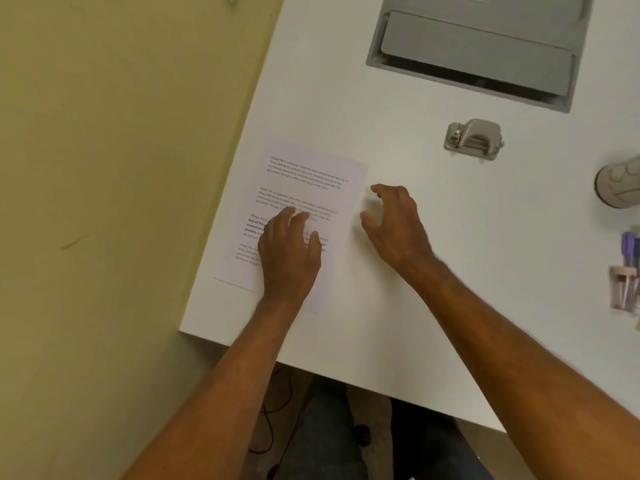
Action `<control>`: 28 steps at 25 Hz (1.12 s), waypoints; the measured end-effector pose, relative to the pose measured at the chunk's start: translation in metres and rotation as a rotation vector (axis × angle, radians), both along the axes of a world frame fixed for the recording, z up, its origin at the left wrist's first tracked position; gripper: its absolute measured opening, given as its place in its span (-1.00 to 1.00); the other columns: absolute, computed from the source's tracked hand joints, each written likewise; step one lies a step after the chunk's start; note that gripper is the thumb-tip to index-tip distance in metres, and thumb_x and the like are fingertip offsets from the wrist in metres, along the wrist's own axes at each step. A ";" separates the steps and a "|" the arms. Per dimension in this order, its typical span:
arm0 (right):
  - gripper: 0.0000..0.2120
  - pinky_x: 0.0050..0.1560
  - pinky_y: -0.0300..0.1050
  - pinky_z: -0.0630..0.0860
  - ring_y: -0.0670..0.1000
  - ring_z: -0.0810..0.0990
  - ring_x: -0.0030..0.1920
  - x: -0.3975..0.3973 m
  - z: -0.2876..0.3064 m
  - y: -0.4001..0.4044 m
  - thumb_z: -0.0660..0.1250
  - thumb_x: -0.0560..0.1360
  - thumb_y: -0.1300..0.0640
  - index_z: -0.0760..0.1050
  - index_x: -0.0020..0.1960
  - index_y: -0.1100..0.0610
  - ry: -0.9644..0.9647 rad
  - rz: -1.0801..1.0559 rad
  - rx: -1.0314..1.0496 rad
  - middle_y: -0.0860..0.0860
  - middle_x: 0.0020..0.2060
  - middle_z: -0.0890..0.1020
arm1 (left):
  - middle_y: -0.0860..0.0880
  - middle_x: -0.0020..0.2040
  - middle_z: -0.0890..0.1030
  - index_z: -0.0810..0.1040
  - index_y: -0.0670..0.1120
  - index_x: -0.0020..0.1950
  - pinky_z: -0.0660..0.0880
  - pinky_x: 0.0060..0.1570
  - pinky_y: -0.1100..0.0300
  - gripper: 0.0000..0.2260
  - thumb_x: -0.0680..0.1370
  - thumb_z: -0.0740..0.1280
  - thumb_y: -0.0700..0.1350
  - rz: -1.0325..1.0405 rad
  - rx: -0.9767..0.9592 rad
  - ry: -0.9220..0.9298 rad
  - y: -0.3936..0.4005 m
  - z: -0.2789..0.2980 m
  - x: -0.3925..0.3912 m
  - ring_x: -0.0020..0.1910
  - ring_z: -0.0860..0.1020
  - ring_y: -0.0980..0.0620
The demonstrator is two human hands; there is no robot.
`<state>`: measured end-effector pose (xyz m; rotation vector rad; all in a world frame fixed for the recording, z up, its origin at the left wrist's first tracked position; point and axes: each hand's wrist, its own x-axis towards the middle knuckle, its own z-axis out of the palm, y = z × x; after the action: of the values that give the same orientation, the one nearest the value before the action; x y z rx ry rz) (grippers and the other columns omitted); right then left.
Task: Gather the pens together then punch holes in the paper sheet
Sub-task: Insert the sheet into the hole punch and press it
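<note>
A printed paper sheet lies flat near the left edge of the white table. My left hand rests palm down on the sheet's lower half, fingers spread. My right hand hovers just right of the sheet's right edge, fingers curled and apart, holding nothing. A grey hole punch sits on the table beyond my right hand. Purple pens lie at the far right edge of the view, partly cut off.
A grey recessed cable box is set into the table at the back. A round beige object sits at the right edge. A pinkish clear item lies below the pens. Yellow-green floor lies left of the table.
</note>
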<state>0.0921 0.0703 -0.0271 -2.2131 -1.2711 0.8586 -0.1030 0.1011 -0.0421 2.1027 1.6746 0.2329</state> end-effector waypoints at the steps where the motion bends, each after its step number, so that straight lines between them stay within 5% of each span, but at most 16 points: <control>1: -0.50 0.31 -0.03 0.46 0.08 0.39 0.47 0.000 -0.002 0.008 0.36 0.64 0.06 0.35 0.54 0.07 -0.013 0.000 0.002 0.04 0.47 0.42 | -0.09 0.50 0.44 0.49 -0.07 0.43 0.35 0.43 -0.12 -0.63 0.63 0.32 -0.02 -0.017 0.030 0.053 0.001 -0.006 -0.002 0.47 0.39 -0.14; 9: -0.43 0.30 0.08 0.48 0.13 0.32 0.47 0.006 -0.016 0.058 0.37 0.62 0.00 0.31 0.57 0.10 -0.117 0.042 -0.026 0.06 0.47 0.39 | -0.12 0.57 0.34 0.31 -0.06 0.56 0.30 0.41 -0.17 -0.47 0.65 0.19 0.16 -0.037 0.173 0.206 -0.003 -0.053 -0.011 0.49 0.35 -0.17; 14: -0.48 0.24 0.18 0.53 0.16 0.38 0.34 0.009 -0.018 0.086 0.43 0.56 -0.09 0.42 0.41 0.14 -0.173 0.053 -0.076 0.10 0.30 0.45 | -0.12 0.59 0.31 0.27 -0.06 0.59 0.26 0.44 -0.18 -0.45 0.66 0.11 0.18 -0.035 0.202 0.239 -0.004 -0.062 -0.009 0.52 0.33 -0.17; 21: -0.41 0.01 -0.10 0.43 0.05 0.44 0.20 0.016 -0.014 0.117 0.51 0.43 -0.32 0.49 0.21 0.09 -0.092 0.053 -0.201 0.03 0.16 0.47 | -0.15 0.59 0.32 0.28 -0.08 0.60 0.26 0.44 -0.20 -0.43 0.66 0.13 0.18 -0.043 0.205 0.256 -0.005 -0.063 -0.009 0.52 0.35 -0.19; 24: -0.47 -0.25 -0.14 0.51 -0.01 0.58 -0.10 0.023 -0.011 0.118 0.60 0.39 -0.23 0.42 0.08 0.05 0.173 -0.122 -0.161 0.00 0.01 0.57 | -0.16 0.59 0.33 0.28 -0.08 0.60 0.27 0.44 -0.20 -0.43 0.66 0.12 0.18 -0.043 0.207 0.258 -0.005 -0.063 -0.010 0.53 0.35 -0.19; 28: -0.66 -0.19 0.00 0.74 0.15 0.79 -0.05 0.026 -0.013 0.103 0.58 0.49 0.13 0.52 0.17 0.17 0.600 -0.349 -0.150 0.20 0.10 0.71 | -0.15 0.59 0.33 0.29 -0.08 0.60 0.27 0.45 -0.19 -0.43 0.66 0.15 0.18 -0.043 0.204 0.237 -0.004 -0.064 -0.010 0.53 0.34 -0.18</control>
<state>0.1185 0.1738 -0.0397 -1.9665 -0.5376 1.3614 -0.1135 0.0970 -0.1059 2.3951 1.8020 0.1514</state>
